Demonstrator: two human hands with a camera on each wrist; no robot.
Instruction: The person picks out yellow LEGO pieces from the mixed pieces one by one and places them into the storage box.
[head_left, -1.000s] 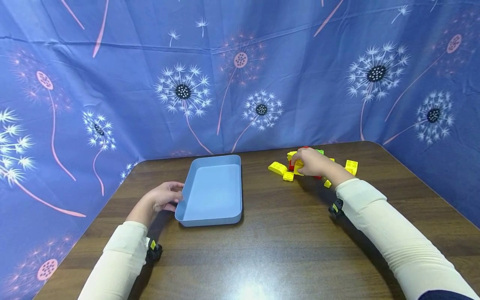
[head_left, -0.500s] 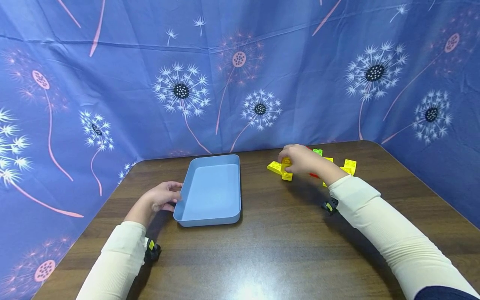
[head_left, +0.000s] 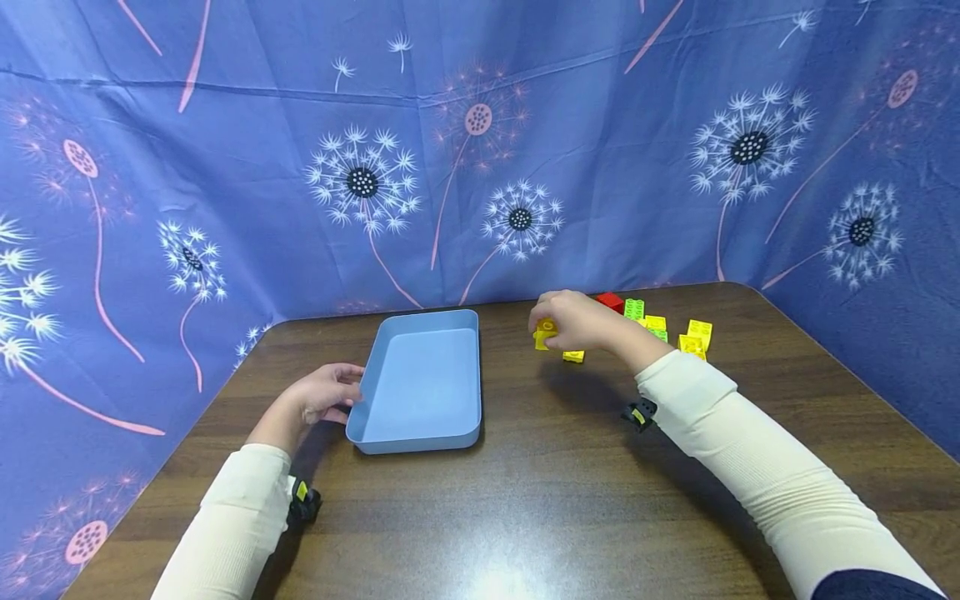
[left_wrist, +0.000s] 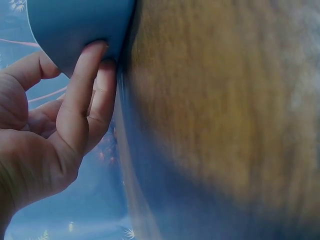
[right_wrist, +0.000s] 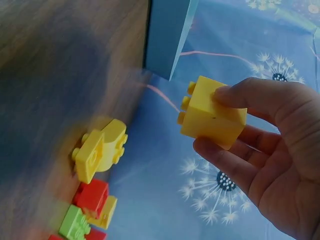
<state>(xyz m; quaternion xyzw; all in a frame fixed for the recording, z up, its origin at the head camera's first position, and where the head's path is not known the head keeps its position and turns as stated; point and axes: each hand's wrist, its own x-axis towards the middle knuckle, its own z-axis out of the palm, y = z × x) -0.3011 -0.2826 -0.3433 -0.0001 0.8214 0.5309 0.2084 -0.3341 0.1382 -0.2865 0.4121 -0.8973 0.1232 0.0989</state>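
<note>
My left hand (head_left: pixel 324 395) grips the left wall of a shallow blue tray (head_left: pixel 468 437). In the left wrist view, fingertips press the outside of the tray (left_wrist: pixel 80 25) and another digit reaches to its rim. My right hand (head_left: pixel 573 321) pinches a yellow toy building brick (right_wrist: pixel 215 112) between thumb and fingers. The right wrist view shows its studs pointing left, toward the tray. Below the right hand lies a small flat yellow brick (head_left: pixel 573 356) on the table. Also in the right wrist view, a rounded yellow brick (right_wrist: pixel 114 142) lies against it.
Behind the right hand is a loose cluster with a red brick (head_left: pixel 611 302), a green brick (head_left: pixel 634 309) and several yellow bricks (head_left: pixel 692 344). The brown wooden table (head_left: pixel 420 517) ends at a blue dandelion-print cloth (head_left: pixel 300 275) hanging behind and at both sides.
My right hand has lifted the yellow brick out of the cluster and moved left toward the tray, uncovering red and green bricks. The left hand stays on the tray.
</note>
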